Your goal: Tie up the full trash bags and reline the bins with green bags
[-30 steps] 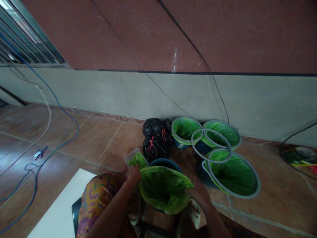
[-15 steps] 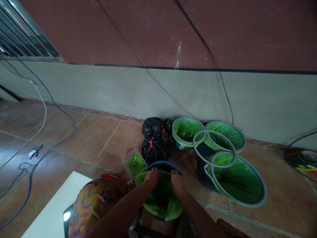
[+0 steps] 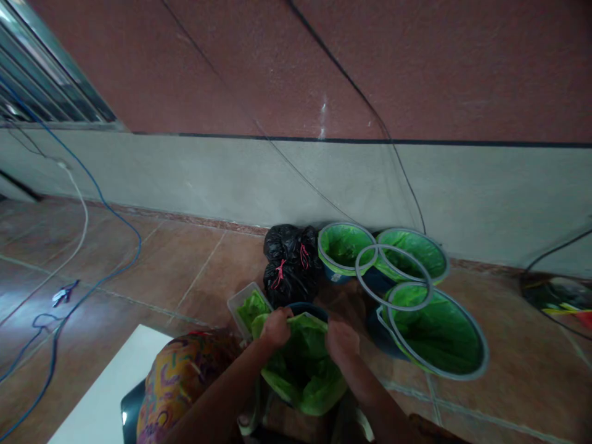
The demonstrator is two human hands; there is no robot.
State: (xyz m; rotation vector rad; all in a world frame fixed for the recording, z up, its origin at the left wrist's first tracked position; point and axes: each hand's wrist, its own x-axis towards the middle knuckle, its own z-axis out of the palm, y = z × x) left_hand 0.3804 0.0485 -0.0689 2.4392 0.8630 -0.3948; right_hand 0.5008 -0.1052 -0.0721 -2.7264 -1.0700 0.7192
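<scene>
A blue bin (image 3: 309, 309) stands on the floor right in front of me, with a green plastic bag (image 3: 303, 370) spread in its mouth. My left hand (image 3: 276, 327) is closed on the bag's far edge at the left side of the rim. Beside it, my right hand (image 3: 341, 340) is closed on the bag's edge at the right. A clear tub of folded green bags (image 3: 248, 306) lies just left of the bin.
Two tied black bags (image 3: 290, 265) lie behind the bin. Three blue bins with green liners and grey rings (image 3: 393, 277) stand at the right by the wall. Blue and white cables (image 3: 69, 246) cross the tiled floor at left. A white board (image 3: 106, 394) lies near my knee.
The bag was first held up and bunched above the bin, then pushed down inside. Both hands have since closed on its far edge at the rim.
</scene>
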